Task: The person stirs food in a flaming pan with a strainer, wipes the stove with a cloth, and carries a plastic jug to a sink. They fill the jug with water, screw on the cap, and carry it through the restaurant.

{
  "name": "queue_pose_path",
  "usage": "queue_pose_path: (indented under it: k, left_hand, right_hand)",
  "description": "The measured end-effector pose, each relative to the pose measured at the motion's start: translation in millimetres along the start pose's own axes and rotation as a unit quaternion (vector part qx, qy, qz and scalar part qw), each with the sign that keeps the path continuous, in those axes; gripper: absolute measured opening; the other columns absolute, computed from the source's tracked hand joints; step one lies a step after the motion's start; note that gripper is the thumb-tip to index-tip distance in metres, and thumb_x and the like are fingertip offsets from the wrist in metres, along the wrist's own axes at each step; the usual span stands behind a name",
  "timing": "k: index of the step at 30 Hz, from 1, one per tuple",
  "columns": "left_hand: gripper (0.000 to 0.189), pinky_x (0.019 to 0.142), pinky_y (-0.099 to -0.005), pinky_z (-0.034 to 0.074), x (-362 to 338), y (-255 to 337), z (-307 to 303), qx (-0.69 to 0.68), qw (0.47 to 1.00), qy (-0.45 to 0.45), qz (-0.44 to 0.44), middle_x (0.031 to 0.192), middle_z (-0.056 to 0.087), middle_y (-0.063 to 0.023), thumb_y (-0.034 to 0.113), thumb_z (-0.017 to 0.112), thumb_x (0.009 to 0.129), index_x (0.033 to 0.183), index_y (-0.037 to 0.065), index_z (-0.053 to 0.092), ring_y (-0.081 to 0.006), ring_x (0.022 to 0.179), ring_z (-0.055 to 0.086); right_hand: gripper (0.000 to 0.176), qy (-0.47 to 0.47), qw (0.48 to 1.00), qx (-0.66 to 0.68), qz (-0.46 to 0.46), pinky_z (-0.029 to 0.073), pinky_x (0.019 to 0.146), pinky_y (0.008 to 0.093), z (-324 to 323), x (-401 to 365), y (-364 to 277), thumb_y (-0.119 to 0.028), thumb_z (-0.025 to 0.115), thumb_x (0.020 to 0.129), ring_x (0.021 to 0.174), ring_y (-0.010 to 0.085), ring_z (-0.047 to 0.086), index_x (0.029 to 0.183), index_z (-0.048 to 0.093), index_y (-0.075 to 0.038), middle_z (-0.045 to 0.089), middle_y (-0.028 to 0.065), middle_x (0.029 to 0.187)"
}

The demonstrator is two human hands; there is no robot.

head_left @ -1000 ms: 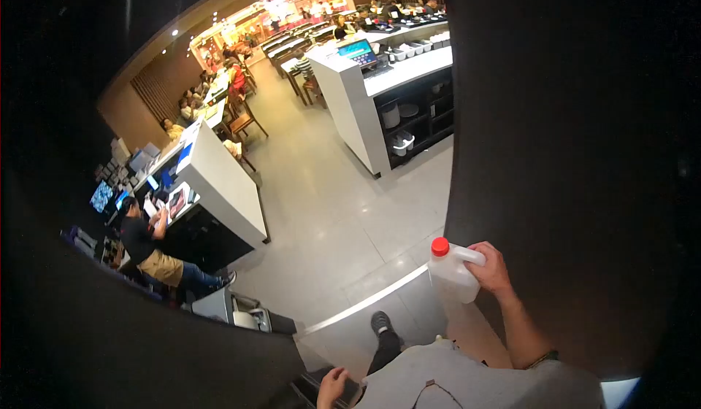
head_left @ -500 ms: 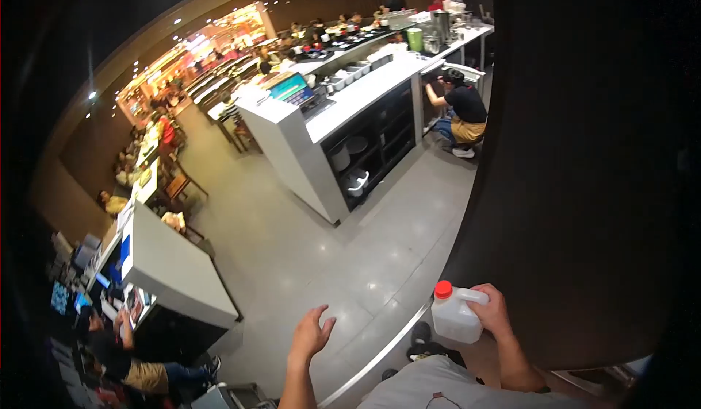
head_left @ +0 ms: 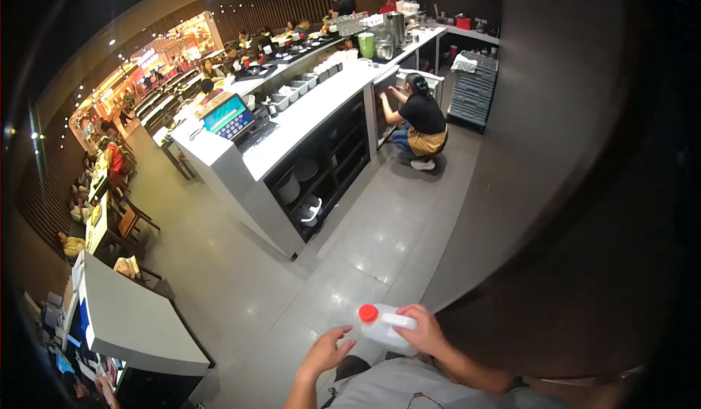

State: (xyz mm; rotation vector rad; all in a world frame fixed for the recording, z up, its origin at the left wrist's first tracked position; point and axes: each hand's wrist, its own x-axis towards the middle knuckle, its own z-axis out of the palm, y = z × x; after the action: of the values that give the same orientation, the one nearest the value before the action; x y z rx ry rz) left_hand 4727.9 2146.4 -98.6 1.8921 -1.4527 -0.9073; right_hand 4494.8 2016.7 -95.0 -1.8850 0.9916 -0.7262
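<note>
The monitor (head_left: pixel 228 117) stands on the left end of the table (head_left: pixel 307 123). Tubs (head_left: pixel 298 88) line its far side, right of the monitor; the pitcher (head_left: pixel 366 45) stands farther right on it. Under its top, a basin (head_left: pixel 309 210) sits on the low shelf. A person (head_left: pixel 422 121) crouches at its front, right of the shelf; crates (head_left: pixel 473 91) stack beyond them. The jug (head_left: pixel 385 330), in the right hand (head_left: pixel 425 330), is before the table.

We cannot read the small writing on the screen (head_left: pixel 228 117). Our right hand (head_left: pixel 425 332) hides part of the handle (head_left: pixel 397 321) of the jug (head_left: pixel 380 334). The bottom edge cuts off our left forearm (head_left: pixel 301 390) and the lower-left person (head_left: pixel 79 388). The farthest diners (head_left: pixel 208 67) are too small to make out.
</note>
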Motion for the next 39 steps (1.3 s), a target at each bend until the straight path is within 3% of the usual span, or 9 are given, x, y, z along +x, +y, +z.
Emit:
queue_pose_path:
  k: [9,15,17,20,22,25,27,31,39]
  left_hand:
    - [0.045,0.084,-0.0375,0.053,127.8,-46.3,-38.6,0.053,0.994,-0.095,0.019,0.12,0.065,-0.0178,0.034,0.064,0.091,0.126,0.004,0.061,-0.0297,0.102,0.066]
    - [0.043,0.089,-0.0361,0.052,244.4,-214.5,-23.7,0.051,0.976,-0.21,-0.006,0.118,0.066,-0.0162,0.03,0.066,0.091,0.125,0.004,0.061,-0.0278,0.108,0.065]
    - [0.042,0.087,-0.0373,0.053,275.6,-224.8,-17.7,0.177,0.965,-0.126,0.147,0.118,0.066,-0.0167,0.029,0.066,0.091,0.124,0.003,0.061,-0.0272,0.108,0.065]
    - [0.041,0.086,-0.0382,0.052,295.7,-121.9,-33.3,0.037,0.986,-0.095,0.129,0.118,0.066,-0.0176,0.028,0.066,0.09,0.123,0.003,0.061,-0.0287,0.109,0.064]
    - [0.04,0.086,-0.0392,0.051,319.6,-92.3,-33.9,-0.027,0.981,-0.157,0.108,0.119,0.065,-0.0181,0.027,0.066,0.091,0.123,0.003,0.061,-0.0305,0.109,0.063]
    - [0.039,0.087,-0.0397,0.052,373.2,-131.7,-21.7,0.038,0.975,-0.197,0.096,0.119,0.065,-0.018,0.028,0.065,0.091,0.122,0.004,0.063,-0.0317,0.107,0.064]
    - [0.042,0.087,-0.0408,0.053,410.1,-190.4,-15.6,0.163,0.968,-0.141,0.132,0.119,0.066,-0.0172,0.033,0.065,0.09,0.122,0.006,0.064,-0.0316,0.104,0.065]
    - [0.045,0.09,-0.0413,0.052,444.6,-240.2,-28.7,0.195,0.959,-0.203,-0.025,0.117,0.067,-0.0172,0.035,0.067,0.087,0.122,0.007,0.064,-0.0321,0.104,0.066]
    - [0.043,0.09,-0.041,0.052,587.8,-174.8,9.0,0.158,0.971,-0.157,-0.089,0.117,0.067,-0.017,0.033,0.066,0.087,0.121,0.007,0.064,-0.0326,0.105,0.066]
  right_hand:
    - [0.029,0.121,0.985,0.076,0.098,0.051,0.082,0.036,48.7,35.5,93.5,-0.014,0.077,0.075,0.091,0.0275,0.064,0.098,0.067,0.0,0.065,0.0137,0.098]
    - [0.023,0.329,0.928,0.099,0.142,0.05,0.08,0.0302,93.9,83.6,161.4,-0.005,0.074,0.076,0.091,0.0173,0.061,0.095,0.064,0.003,0.061,0.009,0.099]
    - [0.021,0.372,0.912,0.069,0.157,0.05,0.078,0.03,109.2,90.6,175.7,-0.005,0.073,0.076,0.088,0.0167,0.06,0.094,0.063,0.003,0.061,0.0089,0.099]
    - [0.024,0.417,0.9,-0.011,0.125,0.049,0.078,0.0327,90.2,126.0,164.9,-0.007,0.075,0.075,0.085,0.0225,0.062,0.093,0.061,0.002,0.061,0.0117,0.095]
    - [0.024,0.436,0.873,0.128,0.18,0.049,0.077,0.0315,69.8,157.7,177.8,-0.007,0.074,0.077,0.085,0.0178,0.061,0.094,0.06,0.002,0.061,0.0091,0.094]
    - [0.024,0.481,0.842,0.163,0.181,0.049,0.077,0.0304,52.0,214.7,213.1,-0.008,0.073,0.079,0.086,0.0146,0.059,0.095,0.06,0.003,0.061,0.0072,0.094]
    - [0.025,0.502,0.836,0.154,0.161,0.049,0.078,0.0312,48.4,248.0,233.5,-0.009,0.073,0.079,0.086,0.0168,0.06,0.096,0.06,0.004,0.061,0.0085,0.093]
    - [0.03,0.505,0.834,0.115,0.191,0.048,0.079,0.0326,19.4,292.3,265.3,-0.011,0.075,0.076,0.087,0.0202,0.062,0.098,0.061,0.004,0.061,0.011,0.092]
    - [0.026,0.526,0.825,0.099,0.182,0.047,0.08,0.0303,-137.5,422.0,312.0,-0.011,0.073,0.079,0.087,0.0163,0.06,0.098,0.061,0.002,0.062,0.0083,0.094]
